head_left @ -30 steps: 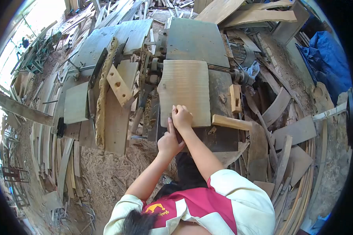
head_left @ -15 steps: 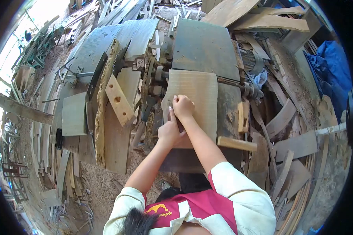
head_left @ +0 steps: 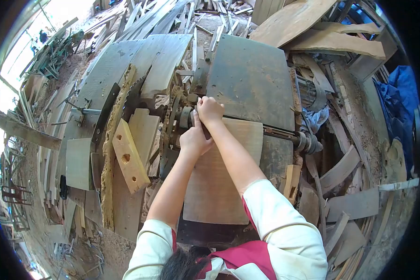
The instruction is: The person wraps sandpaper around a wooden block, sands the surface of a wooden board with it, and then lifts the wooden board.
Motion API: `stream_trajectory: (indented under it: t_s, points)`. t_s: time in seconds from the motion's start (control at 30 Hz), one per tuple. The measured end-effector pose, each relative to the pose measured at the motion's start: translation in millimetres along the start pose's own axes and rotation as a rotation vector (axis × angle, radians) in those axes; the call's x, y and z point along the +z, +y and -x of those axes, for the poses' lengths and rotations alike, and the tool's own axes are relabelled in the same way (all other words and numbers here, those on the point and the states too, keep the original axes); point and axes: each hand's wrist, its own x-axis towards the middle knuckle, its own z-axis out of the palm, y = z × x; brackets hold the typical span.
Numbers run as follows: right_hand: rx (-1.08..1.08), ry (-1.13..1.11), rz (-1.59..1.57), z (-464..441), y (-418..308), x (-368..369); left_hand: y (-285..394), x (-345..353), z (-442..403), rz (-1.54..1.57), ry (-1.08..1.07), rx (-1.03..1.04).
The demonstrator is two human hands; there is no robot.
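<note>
My right hand [head_left: 210, 110] is closed in a fist near the far end of a pale, thin board [head_left: 224, 184] on the machine. Just below it, my left hand [head_left: 194, 141] is closed with one digit stretched forward, touching the right hand. A narrow dark brown piece [head_left: 206, 132], apparently wood, shows between the two hands; most of it is hidden. Left of my fingers sits a round metal spindle part [head_left: 185, 117]. The board's far left part is hidden under my hands and forearm.
A toothed circular saw blade [head_left: 135, 91] stands left, beside a rough-edged plank [head_left: 111, 158]. A block with holes [head_left: 128, 156] lies nearby. Beyond my hands is a metal table plate [head_left: 252, 79]; a shaft with a pulley [head_left: 308, 142] is at right. Wood scraps surround the machine.
Both hands have moved forward along the board's left edge toward the metal plate and spindle, keeping together. My view has tilted, so the machine appears lower. The board appears to stay in place.
</note>
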Motion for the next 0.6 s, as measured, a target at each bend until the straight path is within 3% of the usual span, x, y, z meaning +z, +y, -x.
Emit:
stream_trajectory:
  t_s: [0.17,0.37,0.6]
  points:
    - [-0.037,-0.031,0.073,58,-1,-10,-3,2,61,-0.021,-0.065,-0.023]
    - [-0.031,-0.029,0.101,190,-15,-34,-35,37,189,-0.025,-0.085,0.033]
    - [-0.031,0.027,0.099,299,-27,-56,-58,59,287,0.037,-0.005,0.089]
